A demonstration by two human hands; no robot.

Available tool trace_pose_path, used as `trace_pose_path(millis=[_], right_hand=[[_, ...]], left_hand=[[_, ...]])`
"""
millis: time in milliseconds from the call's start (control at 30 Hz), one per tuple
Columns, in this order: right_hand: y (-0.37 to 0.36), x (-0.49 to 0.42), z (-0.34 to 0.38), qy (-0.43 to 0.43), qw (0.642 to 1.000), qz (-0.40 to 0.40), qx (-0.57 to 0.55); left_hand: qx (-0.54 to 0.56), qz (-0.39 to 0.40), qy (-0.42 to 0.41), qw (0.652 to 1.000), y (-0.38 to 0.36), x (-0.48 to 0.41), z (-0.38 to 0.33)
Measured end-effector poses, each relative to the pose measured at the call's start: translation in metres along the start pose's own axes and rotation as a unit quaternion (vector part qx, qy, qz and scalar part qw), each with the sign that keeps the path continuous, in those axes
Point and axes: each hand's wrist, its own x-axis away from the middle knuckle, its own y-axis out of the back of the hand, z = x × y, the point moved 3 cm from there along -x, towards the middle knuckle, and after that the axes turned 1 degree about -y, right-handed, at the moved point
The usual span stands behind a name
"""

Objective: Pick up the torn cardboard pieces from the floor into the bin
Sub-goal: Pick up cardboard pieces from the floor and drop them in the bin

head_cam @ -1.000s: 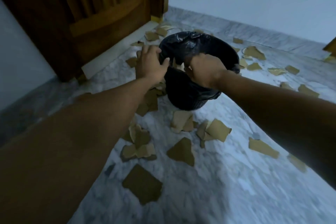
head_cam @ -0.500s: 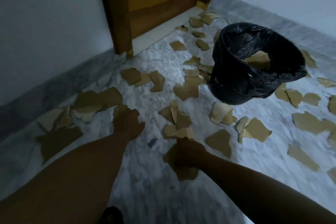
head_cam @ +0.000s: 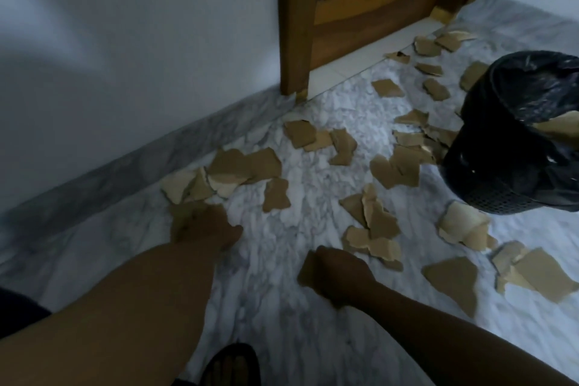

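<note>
- Since 1.0 s ago, both hands have left the rim of the bin (head_cam: 488,147) and dropped to the floor (head_cam: 269,285); treat this as the start of a new pick-up cycle after a deposit
- The view has swung left in the same interval, so the bin now sits at the right edge of the frame, well apart from both hands
- Your left hand (head_cam: 203,226) rests palm down on a dark cardboard piece (head_cam: 181,216) near the skirting (head_cam: 125,163); the fingers look spread over it, but you cannot tell from this view whether they have closed on it
- Your right hand (head_cam: 338,276) is curled into a loose fist on another dark cardboard piece (head_cam: 305,269); it appears to be gripping that piece, though the fingertips are hidden under the hand
- The torn cardboard pieces (head_cam: 244,166) lie scattered across the marble floor, from the door (head_cam: 360,9) to the area beside the bin; most of the job remains
- The bin is a black mesh basket lined with a black bag (head_cam: 532,84), and it stands upright on the floor
- Inside the bin, 1 tan piece (head_cam: 560,125) shows against the liner near the right edge; the rest of the contents are hidden
- Several pieces lie just beside the base of the bin; judge these the shortest carries
- A sandalled foot (head_cam: 232,367) shows at the bottom edge, close to your left forearm
</note>
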Motion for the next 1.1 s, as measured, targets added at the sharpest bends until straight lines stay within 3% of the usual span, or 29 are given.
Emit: trace_pose_path(millis=[100, 167, 367, 533, 700, 767, 867, 1033, 1100], right_hand=[[0.007, -0.011, 0.003, 0.016, 1.0, 0.001, -0.001], [0.016, -0.023, 0.003, 0.012, 1.0, -0.011, -0.025], [0.043, -0.055, 0.009, 0.02, 0.994, -0.05, -0.1], [0.029, -0.072, 0.028, 0.037, 0.996, -0.005, -0.086], [-0.004, -0.073, 0.044, 0.053, 0.995, 0.068, -0.043], [-0.006, -0.082, 0.044, 0.042, 0.994, 0.087, -0.045], [-0.006, -0.09, 0.046, 0.047, 0.993, 0.105, -0.023], [-0.008, -0.095, 0.046, 0.063, 0.994, 0.092, 0.001], [-0.008, -0.095, 0.046, 0.065, 0.993, 0.094, 0.0]], left_hand=[[-0.101, -0.018, -0.19, 0.976, 0.026, 0.053, -0.044], [-0.09, 0.009, -0.225, 0.97, 0.028, 0.055, -0.054], [-0.042, 0.075, -0.136, 0.987, 0.04, 0.036, -0.038], [-0.117, 0.015, -0.154, 0.981, 0.038, 0.037, -0.019], [0.005, -0.057, -0.123, 0.991, 0.053, 0.019, 0.008], [-0.025, -0.091, -0.121, 0.988, 0.064, 0.01, 0.013], [-0.076, -0.107, -0.043, 0.99, 0.08, -0.009, 0.019], [-0.083, 0.006, -0.025, 0.996, 0.087, -0.049, 0.019], [-0.106, 0.015, -0.022, 0.994, 0.093, -0.058, 0.015]])
